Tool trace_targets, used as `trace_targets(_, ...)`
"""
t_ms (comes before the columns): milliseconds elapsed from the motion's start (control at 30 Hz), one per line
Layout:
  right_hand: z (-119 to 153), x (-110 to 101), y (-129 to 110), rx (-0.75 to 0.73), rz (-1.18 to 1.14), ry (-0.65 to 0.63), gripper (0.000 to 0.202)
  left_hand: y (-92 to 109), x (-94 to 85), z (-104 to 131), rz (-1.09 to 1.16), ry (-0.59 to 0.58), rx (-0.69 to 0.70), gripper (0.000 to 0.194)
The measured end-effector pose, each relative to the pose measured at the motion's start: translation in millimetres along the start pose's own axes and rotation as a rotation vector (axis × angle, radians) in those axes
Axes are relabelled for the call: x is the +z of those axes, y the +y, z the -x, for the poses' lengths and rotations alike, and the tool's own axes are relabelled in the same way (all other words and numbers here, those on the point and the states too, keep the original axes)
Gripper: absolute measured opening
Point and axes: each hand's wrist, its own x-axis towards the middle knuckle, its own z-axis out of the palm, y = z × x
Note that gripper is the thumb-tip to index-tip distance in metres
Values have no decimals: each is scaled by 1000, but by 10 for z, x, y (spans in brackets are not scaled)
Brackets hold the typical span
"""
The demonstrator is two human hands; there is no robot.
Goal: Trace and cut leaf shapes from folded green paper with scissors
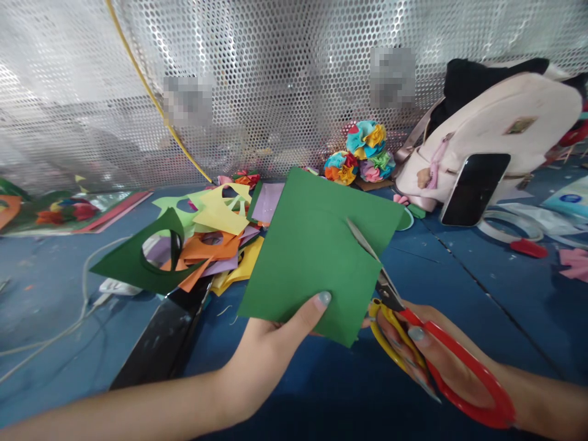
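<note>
A sheet of green paper (307, 245) is held up over the blue table by my left hand (280, 343), thumb on top and the other fingers hidden beneath. My right hand (441, 349) grips scissors (390, 297) with one red and one yellow handle loop. Their blades reach into the sheet from its right edge, one blade showing on top of the paper and part of the other beyond the edge. A slit runs in from that edge along the blades.
Cut paper scraps (215, 245) are heaped to the left, near a black strip (160, 337) and white cable (85, 288). Ruffled paper balls (365, 141) stand at the back by a perforated metal panel (285, 73). A phone (475, 190) leans on a pale backpack (496, 135), beside a tape roll (509, 226).
</note>
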Motion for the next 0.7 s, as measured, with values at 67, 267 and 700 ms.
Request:
trace_targets(67, -13, 17, -12, 49, 14, -8, 62, 17, 7, -8, 13, -9, 16, 57)
trace_targets(267, -22, 48, -45, 9, 28, -35, 55, -10, -13, 17, -10, -8, 42, 54)
trace_targets(700, 1, 31, -1, -58, 29, -45, 53, 1, 26, 35, -17, 12, 23, 60)
